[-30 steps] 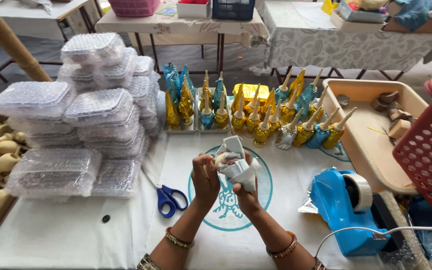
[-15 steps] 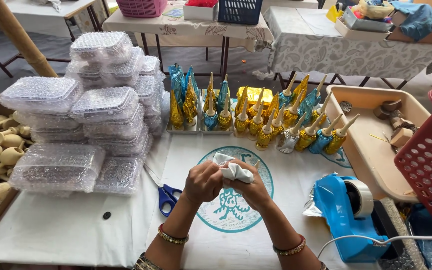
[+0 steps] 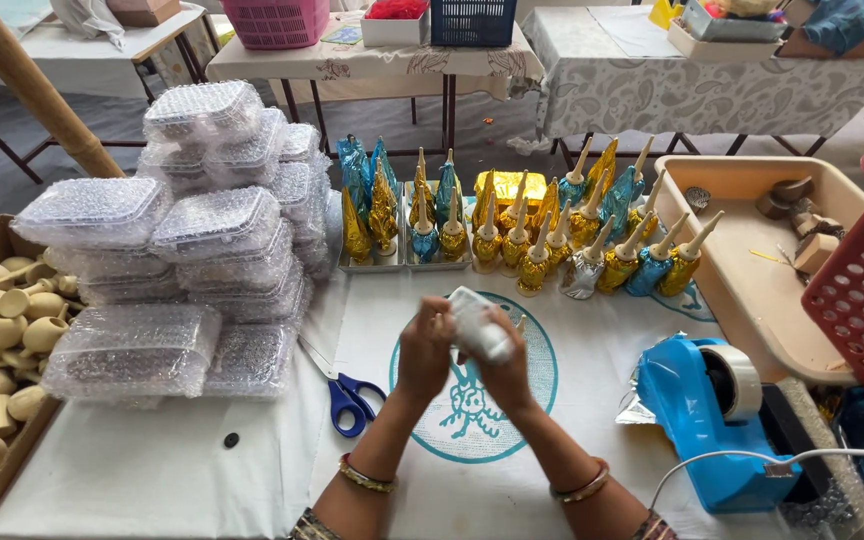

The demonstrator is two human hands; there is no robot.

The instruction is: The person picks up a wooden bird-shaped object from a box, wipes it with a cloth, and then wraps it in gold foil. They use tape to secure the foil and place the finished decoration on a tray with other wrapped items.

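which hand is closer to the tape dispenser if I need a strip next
Probably the right. Both hands, left and right, hold the white wrapped piece over the table's middle, but the blue tape dispenser sits to the right, nearer that hand; the scissors lie left.

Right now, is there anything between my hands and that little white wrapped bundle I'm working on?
Nothing visible does. The left hand and right hand both already grip the white wrapped bundle directly, above the teal printed emblem. The blue-handled scissors lie off to the left, clear of them.
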